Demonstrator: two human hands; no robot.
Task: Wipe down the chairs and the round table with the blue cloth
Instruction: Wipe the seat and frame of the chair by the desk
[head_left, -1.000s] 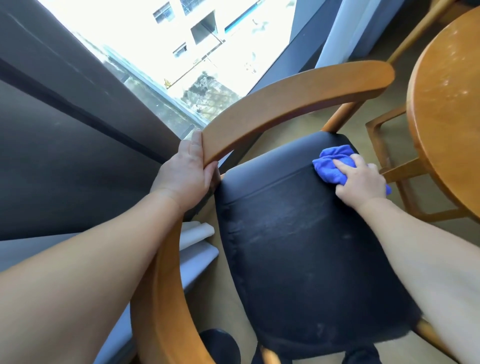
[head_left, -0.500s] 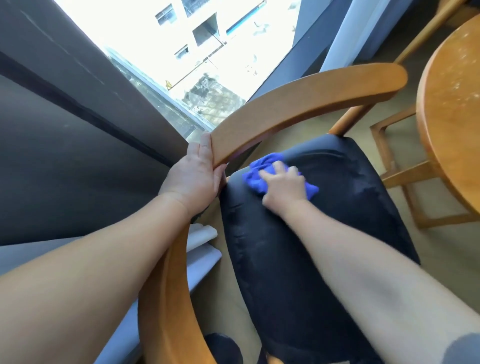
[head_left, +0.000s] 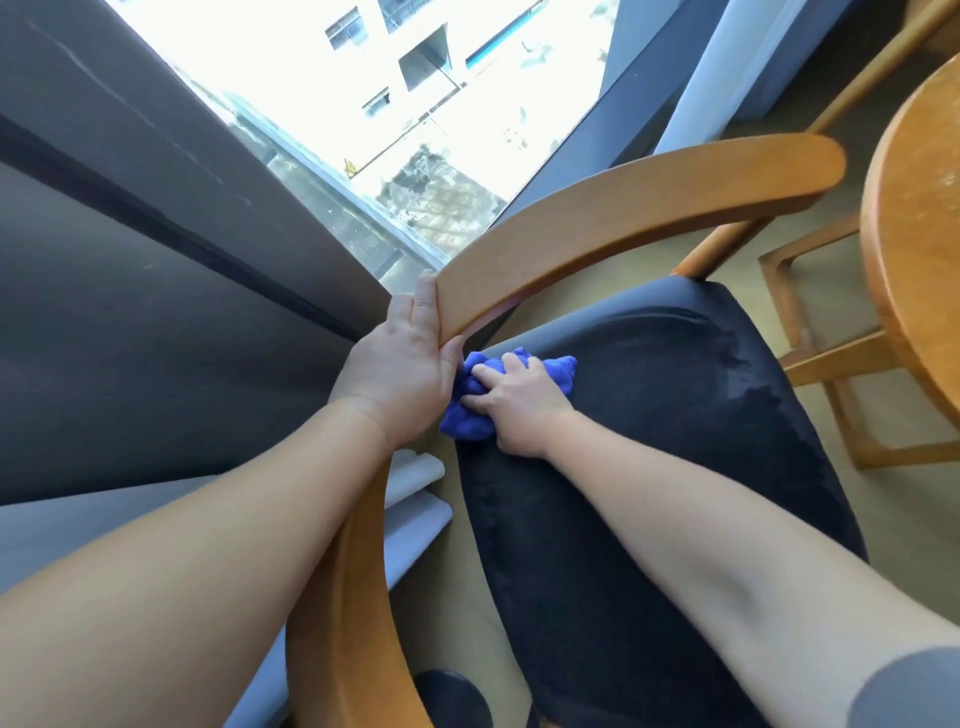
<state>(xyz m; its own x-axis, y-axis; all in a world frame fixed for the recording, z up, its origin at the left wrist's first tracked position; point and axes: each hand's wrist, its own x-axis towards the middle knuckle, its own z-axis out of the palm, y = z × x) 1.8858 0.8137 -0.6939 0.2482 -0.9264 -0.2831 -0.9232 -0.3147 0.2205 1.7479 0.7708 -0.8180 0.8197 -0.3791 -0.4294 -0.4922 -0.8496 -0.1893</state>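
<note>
A wooden chair with a curved backrest (head_left: 613, 228) and a black padded seat (head_left: 675, 467) fills the middle of the view. My left hand (head_left: 405, 364) grips the backrest at its bend, fingers wrapped over the rail. My right hand (head_left: 519, 402) holds the bunched blue cloth (head_left: 467, 410) and presses it on the seat's left rear corner, right beside my left hand. Damp streaks show on the seat's right side. The round wooden table (head_left: 914, 249) stands at the right edge, only partly in view.
A large window (head_left: 374, 104) with a dark frame and a grey wall lie behind the chair. A second wooden chair frame (head_left: 831, 374) stands under the table at right. White skirting (head_left: 415, 499) runs along the floor at left.
My right hand has swept the blue cloth across the seat from its right rear side to the left rear corner, ending next to my left hand. The left hand kept its grip on the backrest.
</note>
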